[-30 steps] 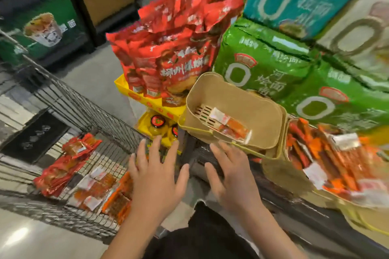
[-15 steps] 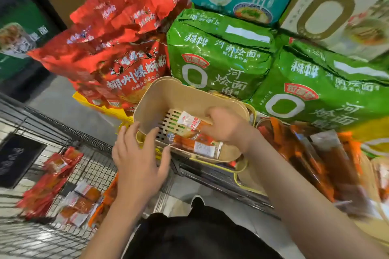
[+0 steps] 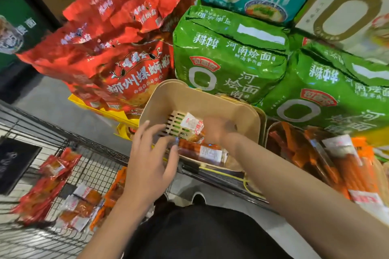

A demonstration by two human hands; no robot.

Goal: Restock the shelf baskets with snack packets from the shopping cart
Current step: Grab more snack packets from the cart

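Head view: right hand (image 3: 216,129), blurred so its fingers' state is unclear, arranges packets (image 3: 202,151) in the beige basket (image 3: 189,95); left hand (image 3: 150,162), fingers spread, should next fetch more from the cart (image 3: 90,164).

Left hand (image 3: 150,161) now reaches the basket (image 3: 248,120) rim, fingertips at the near packet (image 3: 202,151); right hand (image 3: 219,130), blurred, sits deeper inside than before.

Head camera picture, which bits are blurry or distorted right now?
Head view: the right hand inside the beige basket is smeared by motion blur; the left hand is sharper; the green noodle bags read crisply; wide-angle bending tilts the shopping cart at the edges.
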